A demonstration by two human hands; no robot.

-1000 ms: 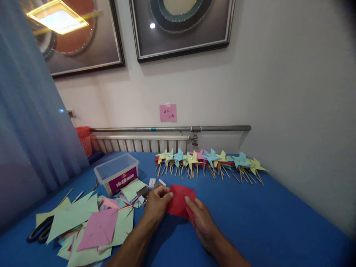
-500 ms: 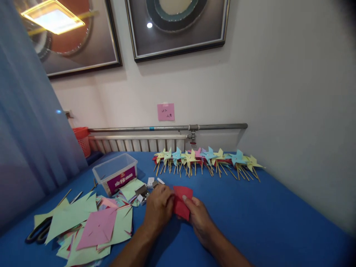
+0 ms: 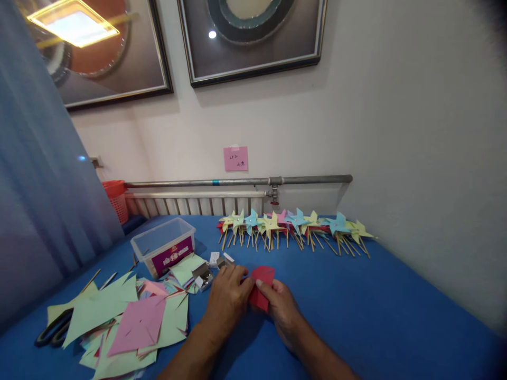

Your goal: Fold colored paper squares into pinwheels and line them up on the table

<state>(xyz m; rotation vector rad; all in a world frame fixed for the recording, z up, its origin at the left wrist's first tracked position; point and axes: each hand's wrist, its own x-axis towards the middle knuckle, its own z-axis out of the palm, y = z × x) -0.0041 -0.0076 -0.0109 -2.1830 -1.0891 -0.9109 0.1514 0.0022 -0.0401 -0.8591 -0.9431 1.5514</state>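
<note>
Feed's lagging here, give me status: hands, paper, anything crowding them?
Left hand and right hand both pinching red paper over the blue table. Paper partly folded. Small metal box close by left hand; not touching.

Red paper [image 3: 262, 287] mostly covered by left hand [image 3: 228, 298] and right hand [image 3: 282, 311]. Scissors [image 3: 53, 328] half under paper sheets [image 3: 119, 322]. Pink note [image 3: 235, 158] writing illegible.

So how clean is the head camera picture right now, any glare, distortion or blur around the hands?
Head view: wide-angle bend curves the wall and the grey metal pipe; a ceiling light glares off the glass of the framed picture; the top right corner is vignetted dark; the left hand and right hand on the folded red paper square look sharp, casting soft shadows on the blue tabletop.
</note>
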